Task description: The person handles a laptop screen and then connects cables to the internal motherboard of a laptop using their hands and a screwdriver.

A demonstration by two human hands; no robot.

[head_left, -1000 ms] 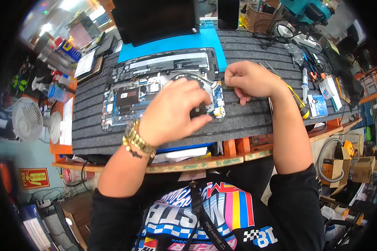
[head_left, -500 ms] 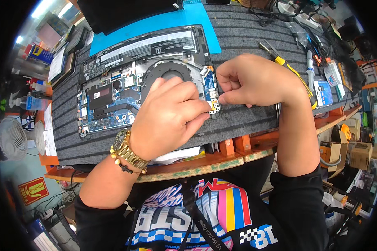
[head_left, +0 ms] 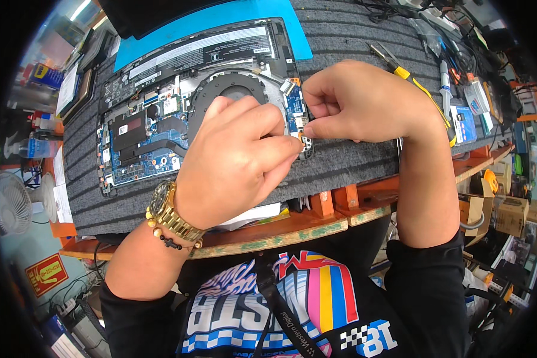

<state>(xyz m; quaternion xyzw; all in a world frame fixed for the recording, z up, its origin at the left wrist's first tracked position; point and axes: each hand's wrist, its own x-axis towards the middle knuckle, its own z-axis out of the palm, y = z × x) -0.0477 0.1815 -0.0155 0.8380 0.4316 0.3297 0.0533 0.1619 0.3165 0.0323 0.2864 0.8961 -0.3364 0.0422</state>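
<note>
An opened laptop base (head_left: 137, 143) lies on the grey mat, showing a long battery (head_left: 215, 46), round black fan (head_left: 218, 83), blue motherboard and small side board (head_left: 294, 100). My left hand (head_left: 238, 149), with gold watch and bead bracelet, covers part of the fan, its curled fingertips pressed together at the laptop's lower right corner. My right hand (head_left: 364, 104) is closed beside the right edge, thumb tip at the side board near my left fingers. Whatever the fingertips hold is too small or hidden to make out.
Around are a blue silicone mat (head_left: 298, 42), black screen (head_left: 134, 13), yellow-handled tools (head_left: 404, 71), syringe (head_left: 444, 86), cables (head_left: 382, 13) and a fan (head_left: 13, 203) at far left. The bench's wooden edge (head_left: 268, 239) runs before me.
My left hand has moved down-right against the laptop's corner, fingers closing. My right hand has shifted toward that same corner. The view has tilted, so the bench sits higher in frame.
</note>
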